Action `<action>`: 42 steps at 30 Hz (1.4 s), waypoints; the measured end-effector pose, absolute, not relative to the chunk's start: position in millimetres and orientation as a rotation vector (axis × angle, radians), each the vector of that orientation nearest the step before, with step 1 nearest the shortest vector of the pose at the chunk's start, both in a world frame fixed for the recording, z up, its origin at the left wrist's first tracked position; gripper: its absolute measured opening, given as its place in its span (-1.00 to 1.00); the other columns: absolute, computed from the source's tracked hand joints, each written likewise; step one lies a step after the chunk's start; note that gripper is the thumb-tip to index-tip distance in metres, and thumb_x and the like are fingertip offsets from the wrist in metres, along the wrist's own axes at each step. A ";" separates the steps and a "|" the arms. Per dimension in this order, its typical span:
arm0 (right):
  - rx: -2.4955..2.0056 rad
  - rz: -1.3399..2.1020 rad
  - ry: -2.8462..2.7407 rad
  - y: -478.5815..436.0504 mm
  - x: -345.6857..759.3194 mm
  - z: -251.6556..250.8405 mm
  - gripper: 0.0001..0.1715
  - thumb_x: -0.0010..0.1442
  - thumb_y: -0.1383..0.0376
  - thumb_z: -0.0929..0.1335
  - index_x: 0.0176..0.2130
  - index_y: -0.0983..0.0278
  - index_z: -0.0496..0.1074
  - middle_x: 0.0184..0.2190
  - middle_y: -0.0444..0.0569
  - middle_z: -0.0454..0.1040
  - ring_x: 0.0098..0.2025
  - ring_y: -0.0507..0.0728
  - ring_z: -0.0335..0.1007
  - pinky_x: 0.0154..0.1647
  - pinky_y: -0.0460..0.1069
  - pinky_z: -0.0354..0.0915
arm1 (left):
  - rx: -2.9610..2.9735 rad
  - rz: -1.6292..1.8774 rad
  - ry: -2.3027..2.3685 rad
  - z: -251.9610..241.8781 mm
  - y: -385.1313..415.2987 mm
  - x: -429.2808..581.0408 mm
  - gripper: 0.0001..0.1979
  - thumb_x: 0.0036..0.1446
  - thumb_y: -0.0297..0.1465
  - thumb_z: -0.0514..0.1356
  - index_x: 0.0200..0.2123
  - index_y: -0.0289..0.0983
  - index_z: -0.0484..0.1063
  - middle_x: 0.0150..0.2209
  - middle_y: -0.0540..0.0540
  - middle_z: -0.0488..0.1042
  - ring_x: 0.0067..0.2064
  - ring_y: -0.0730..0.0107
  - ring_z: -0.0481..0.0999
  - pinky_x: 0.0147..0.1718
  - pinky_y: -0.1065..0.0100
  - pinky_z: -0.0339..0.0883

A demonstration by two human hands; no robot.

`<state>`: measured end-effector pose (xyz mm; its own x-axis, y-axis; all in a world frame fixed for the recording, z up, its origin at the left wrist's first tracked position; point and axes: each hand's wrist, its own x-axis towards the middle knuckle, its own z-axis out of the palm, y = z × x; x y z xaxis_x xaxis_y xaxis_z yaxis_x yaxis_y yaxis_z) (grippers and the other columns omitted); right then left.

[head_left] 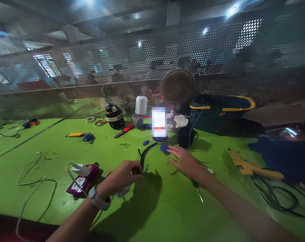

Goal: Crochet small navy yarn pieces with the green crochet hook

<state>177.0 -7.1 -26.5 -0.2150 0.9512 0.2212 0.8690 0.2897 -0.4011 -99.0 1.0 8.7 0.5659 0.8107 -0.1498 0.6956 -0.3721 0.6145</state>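
My left hand [128, 172], with a white watch [99, 199] on its wrist, is curled closed at the lower end of a black strap-like strip [145, 154]. The strip bends up toward a phone [159, 122] standing upright with a lit, blurred screen. My right hand [184, 162] reaches in with fingers stretched and thumb apart. Its fingertips are at a small blue bundle [164, 148], seemingly touching it. Another small blue piece [146, 143] lies left of the phone. Beneath my right forearm lies a screwdriver [199, 194], its handle partly hidden.
On the green table [175, 215] are a purple box [85, 179] with a cable, a yellow glue gun [253, 168], and a yellow cutter [76, 134]. Behind stand a fan [177, 87], a black jug [114, 116], a white bottle [141, 105] and a dark basket [218, 116].
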 end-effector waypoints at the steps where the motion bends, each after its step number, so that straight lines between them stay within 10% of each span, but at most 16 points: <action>1: -1.623 0.270 -2.160 -13.6 179.1 -24.4 -0.54 0.23 0.32 0.29 0.11 0.31 0.45 0.16 0.14 0.44 0.19 0.28 0.33 0.26 0.27 0.19 | 2.103 0.275 1.158 13.6 3.3 -99.0 -0.86 0.07 -0.30 0.24 -0.40 -0.26 0.49 -0.43 -0.02 0.55 -0.42 0.42 0.45 -0.41 0.39 0.28; 12: -1.525 0.387 -2.395 -61.4 187.1 -15.3 -0.63 0.23 0.38 0.34 0.02 0.39 0.51 0.09 0.21 0.49 0.14 0.31 0.40 0.20 0.30 0.26 | 1.976 0.878 1.352 19.4 67.3 -89.4 -0.69 0.04 -0.13 0.23 -0.38 -0.30 0.49 -0.50 -0.08 0.55 -0.44 0.36 0.49 -0.45 0.38 0.33; 17: -1.562 0.400 -2.465 -65.5 191.0 -18.8 -0.61 0.28 0.36 0.31 0.08 0.39 0.47 0.13 0.23 0.46 0.18 0.33 0.36 0.22 0.32 0.22 | 2.055 0.751 1.434 11.0 67.4 -96.1 -0.56 0.11 -0.12 0.16 -0.06 -0.29 0.46 -0.43 -0.09 0.59 -0.43 0.31 0.54 -0.45 0.35 0.35; 28: -1.506 0.380 -2.530 -64.8 187.7 -24.7 -0.61 0.31 0.34 0.29 0.08 0.38 0.48 0.12 0.21 0.47 0.14 0.31 0.41 0.20 0.31 0.28 | 2.302 0.140 1.659 24.3 26.2 -102.0 -0.82 -0.05 -0.39 0.24 -0.31 -0.23 0.55 -0.37 -0.12 0.59 -0.33 0.19 0.53 -0.38 0.34 0.25; 42: -1.391 0.283 -2.470 -64.5 197.1 -48.0 -0.60 0.25 0.40 0.33 0.08 0.33 0.48 0.08 0.20 0.50 0.11 0.32 0.43 0.16 0.32 0.32 | 2.315 0.574 1.470 3.7 37.5 -44.1 -0.81 0.23 -0.39 0.10 -0.22 -0.28 0.51 -0.31 -0.12 0.60 -0.31 0.32 0.55 -0.32 0.37 0.33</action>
<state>197.1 -64.5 -48.0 -0.4909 0.8574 0.1548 0.8001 0.5139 -0.3094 -44.1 37.5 3.7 0.3835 0.9106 0.1541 0.7742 -0.4079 0.4839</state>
